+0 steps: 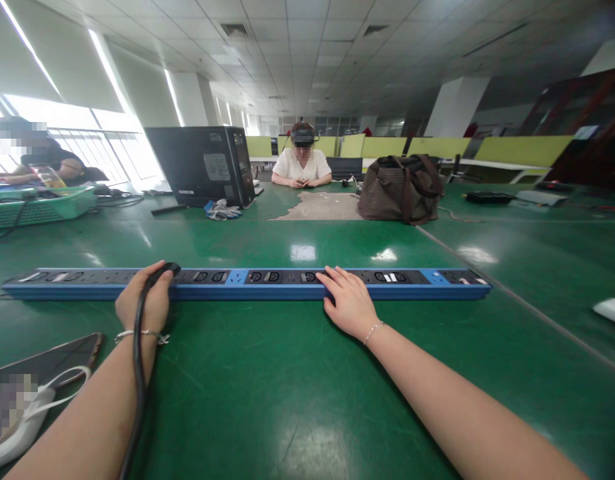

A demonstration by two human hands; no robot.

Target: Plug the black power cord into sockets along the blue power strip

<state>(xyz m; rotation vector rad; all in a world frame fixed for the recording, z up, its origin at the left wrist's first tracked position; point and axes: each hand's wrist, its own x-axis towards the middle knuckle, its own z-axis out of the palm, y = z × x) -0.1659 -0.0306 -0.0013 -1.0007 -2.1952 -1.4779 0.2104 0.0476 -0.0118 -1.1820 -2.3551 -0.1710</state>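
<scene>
A long blue power strip (282, 292) with black sockets lies crosswise on the green table. My left hand (146, 298) grips the plug end of a black power cord (139, 360), held at the strip's left half. Whether the plug sits in a socket cannot be made out. The cord runs back along my left forearm toward me. My right hand (348, 300) rests on the strip right of its middle, fingers stretched over the sockets and thumb near the front edge.
At left are a phone (52, 360) with a white cable and a green basket (62, 207). Farther back stand a black computer case (197, 167), gloves (222, 211) and a brown bag (400, 190). One person sits opposite, another at far left. A white object (612, 311) lies at right.
</scene>
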